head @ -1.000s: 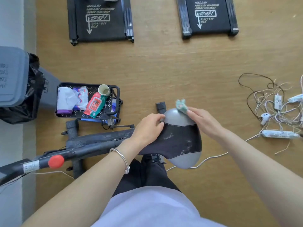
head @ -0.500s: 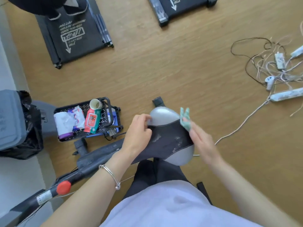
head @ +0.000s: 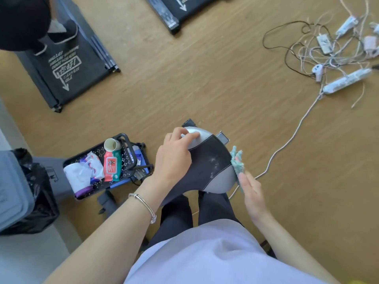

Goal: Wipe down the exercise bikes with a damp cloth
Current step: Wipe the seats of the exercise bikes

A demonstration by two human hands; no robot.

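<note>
The work sits in its middle stretch, judging by the saddle alone. The black and silver padded bike saddle (head: 207, 165) stands in front of the person's legs, above the wooden floor (head: 205, 83), and the left hand (head: 174, 156) lies across its near-left side with the fingers (head: 188, 136) spread flat and bent over the silver nose, steadying it without closing around anything. The right hand (head: 251, 191) presses a small crumpled teal cloth (head: 237, 160) against the saddle's right edge, its fingers laid nearly straight along the cloth rather than curled into a fist, pinning it to the seat's flank. Pale smears and specks are visible on the black middle panel near that edge, so the top of the seat probably needs another pass. The rest of the bike is mostly out of view; only a dark frame part below the left forearm shows, and whether it has been wiped cannot be told. A black perforated tray (head: 127, 173) with a red pack of wet wipes (head: 111, 166) rests on the floor just left of the saddle, close at hand for fresh material. Any other bikes lie outside the frame, so most of the job likely remains.
</note>
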